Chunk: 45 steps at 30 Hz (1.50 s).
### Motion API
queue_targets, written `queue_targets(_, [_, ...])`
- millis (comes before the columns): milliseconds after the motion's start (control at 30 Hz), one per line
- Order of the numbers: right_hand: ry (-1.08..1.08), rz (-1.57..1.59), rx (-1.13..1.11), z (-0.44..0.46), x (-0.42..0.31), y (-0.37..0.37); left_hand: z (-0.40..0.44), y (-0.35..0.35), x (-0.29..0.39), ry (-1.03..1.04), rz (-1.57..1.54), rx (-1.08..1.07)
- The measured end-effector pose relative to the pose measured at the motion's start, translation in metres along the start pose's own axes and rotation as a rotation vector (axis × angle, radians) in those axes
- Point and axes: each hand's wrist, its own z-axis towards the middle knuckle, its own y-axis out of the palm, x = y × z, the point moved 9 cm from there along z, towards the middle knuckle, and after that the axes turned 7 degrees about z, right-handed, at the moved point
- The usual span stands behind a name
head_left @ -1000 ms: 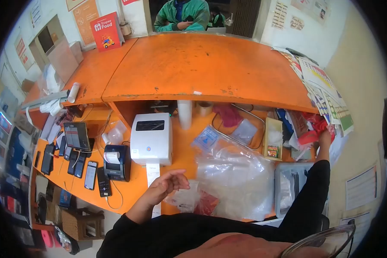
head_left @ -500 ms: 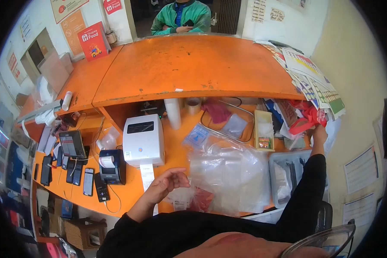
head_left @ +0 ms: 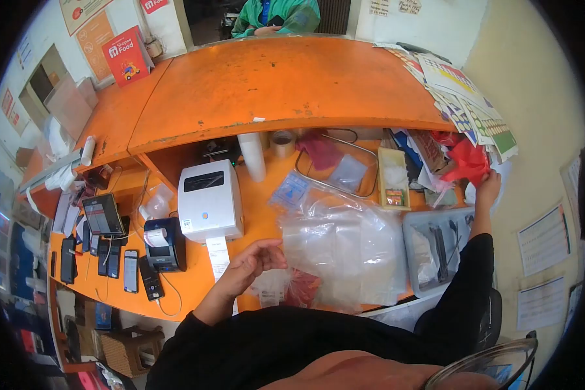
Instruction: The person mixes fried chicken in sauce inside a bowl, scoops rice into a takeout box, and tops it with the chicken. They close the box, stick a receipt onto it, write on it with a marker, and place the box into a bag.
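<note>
My left hand (head_left: 250, 266) hovers with loosely curved fingers over the desk, beside the paper strip (head_left: 218, 257) that comes out of the white printer (head_left: 210, 201). Nothing is in it. Over at the right, my right hand (head_left: 488, 188) pinches the edge of a red plastic bag (head_left: 467, 162), at the shelf opening below the upper counter. Clear plastic bags (head_left: 344, 253) lie flat between the two hands, with a small red packet (head_left: 303, 288) at their left edge. A grey-blue bin (head_left: 439, 250) stands below my right forearm.
A small black printer (head_left: 165, 244), several phones (head_left: 130, 271) and a tablet (head_left: 103, 214) are at the left. Tape (head_left: 283, 143) and a wooden box (head_left: 394, 179) sit under the orange counter (head_left: 273, 84). A person in green (head_left: 292, 16) stands beyond it.
The red bag has been drawn out and spreads wider beside my right hand. My left hand keeps nearly the same pose. The view has shifted, so the desk things sit further left and higher.
</note>
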Motion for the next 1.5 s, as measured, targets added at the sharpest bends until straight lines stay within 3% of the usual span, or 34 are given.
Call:
queue_targets(133, [0.090, 0.182, 0.063, -0.002, -0.015, -0.031, 0.001, 0.006, -0.001, 0.007, 0.024, -0.028])
queue_targets(267, [0.151, 0.295, -0.031, -0.007, -0.026, -0.035, 0.001, 0.011, -0.002, 0.019, 0.019, -0.062])
queue_targets(333, [0.165, 0.500, -0.052, -0.019, -0.044, -0.040, 0.000, 0.012, -0.003, 0.018, 0.017, -0.062])
queue_targets(433, [0.132, 0.468, -0.138, -0.041, -0.108, -0.077, -0.001, 0.011, -0.007, 0.016, 0.020, -0.068])
queue_targets(533, [0.174, 0.598, -0.169, -0.071, -0.122, -0.082, 0.001, 0.011, -0.009, 0.014, 0.030, -0.086])
queue_targets(667, [0.251, 0.845, -0.071, -0.111, -0.148, -0.117, 0.006, 0.015, -0.025, -0.027, 0.002, -0.122])
queue_targets(733, [0.179, 0.793, -0.061, -0.139, -0.167, -0.134, 0.011, 0.021, -0.036, -0.104, 0.014, -0.138])
queue_targets(800, [0.166, 0.933, -0.131, -0.175, -0.205, -0.150, 0.020, 0.032, -0.048, -0.225, 0.062, -0.145])
queue_targets(867, [-0.055, 1.006, -0.200, -0.211, -0.252, -0.163, 0.034, 0.045, -0.053, -0.204, 0.088, -0.096])
queue_targets(1000, [-0.133, 1.411, -0.707, -0.276, -0.328, -0.168, 0.045, 0.073, -0.064, -0.096, 0.047, -0.044])
queue_targets(1100, [0.400, 1.802, -0.990, -0.317, -0.332, -0.154, 0.040, 0.077, -0.090, -0.379, 0.214, -0.047])
queue_targets(1133, [0.520, 1.954, -0.963, -0.324, -0.331, -0.149, 0.038, 0.078, -0.096, -0.432, 0.271, -0.057])
queue_targets(1200, [0.622, 1.775, -0.940, -0.335, -0.324, -0.141, 0.034, 0.077, -0.112, -0.407, 0.393, -0.092])
queue_targets(1300, [0.661, 1.535, -1.023, -0.349, -0.312, -0.133, 0.029, 0.077, -0.099, 0.000, 0.567, 0.034])
queue_targets(1333, [0.653, 1.461, -1.068, -0.353, -0.308, -0.130, 0.028, 0.077, -0.107, -0.026, 0.461, 0.025])
queue_targets(1400, [0.714, 1.538, -0.911, -0.348, -0.292, -0.123, 0.034, 0.078, -0.111, -0.073, 0.250, 0.007])
queue_targets(1500, [0.927, 1.722, -0.719, -0.330, -0.284, -0.129, 0.037, 0.045, -0.106, -0.188, 0.434, 0.188])
